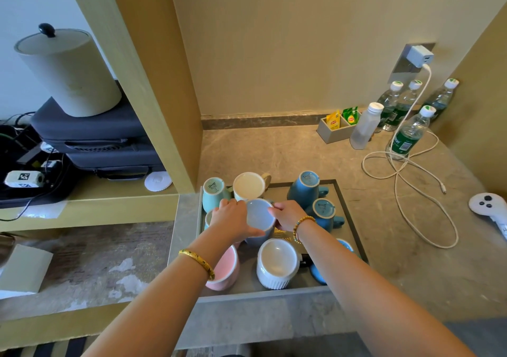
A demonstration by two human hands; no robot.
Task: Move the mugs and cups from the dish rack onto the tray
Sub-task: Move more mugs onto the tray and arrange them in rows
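A dark grey tray (346, 200) lies on the counter with several mugs on it. Both my hands hold a light grey-blue mug (260, 214) over the tray's middle: my left hand (231, 218) grips its left side and my right hand (288, 215) grips its right side. Around it stand a mint mug (213, 193) upside down, a cream mug (249, 186), two dark blue upside-down mugs (306, 188) (325, 212), a pink mug (226, 270) and a white ribbed cup (277, 263). Another blue cup (319, 273) is partly hidden by my right arm. No dish rack is in view.
Several water bottles (406, 137), a tea-bag box (336, 129) and a white charger cable (411, 181) occupy the counter's back right. A white controller (487, 205) lies at the right edge. A wooden partition (164, 96) borders the tray on the left.
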